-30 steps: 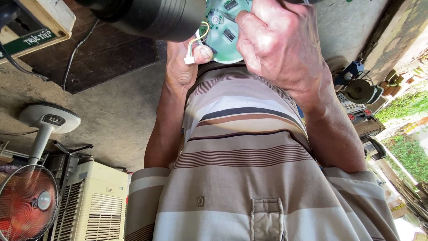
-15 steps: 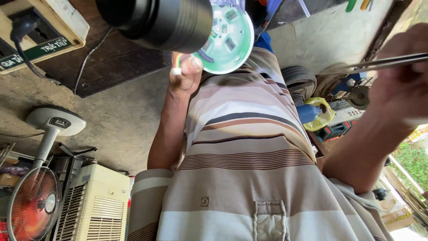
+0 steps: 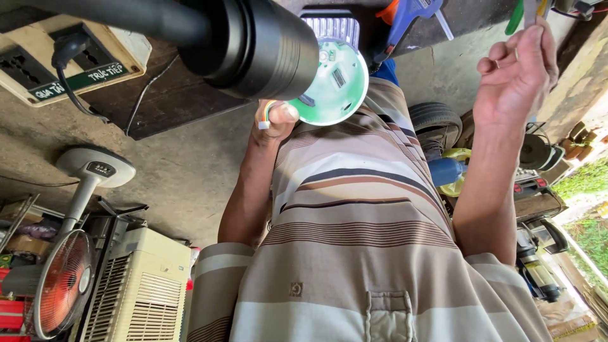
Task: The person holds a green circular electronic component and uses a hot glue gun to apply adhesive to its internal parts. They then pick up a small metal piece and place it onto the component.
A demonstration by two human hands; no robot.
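Left hand (image 3: 273, 117) gripping round green circuit board (image 3: 332, 85), wired, partly hidden

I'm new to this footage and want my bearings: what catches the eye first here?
A big black cylinder looms at the top, close to the camera. Just below it, the left hand holds a round green circuit board with a short wire plug. The right hand is raised at upper right, fingers curled, above the striped shirt.

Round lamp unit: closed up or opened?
Opened: its green circuit board lies bare, no cover over it, in the left hand.
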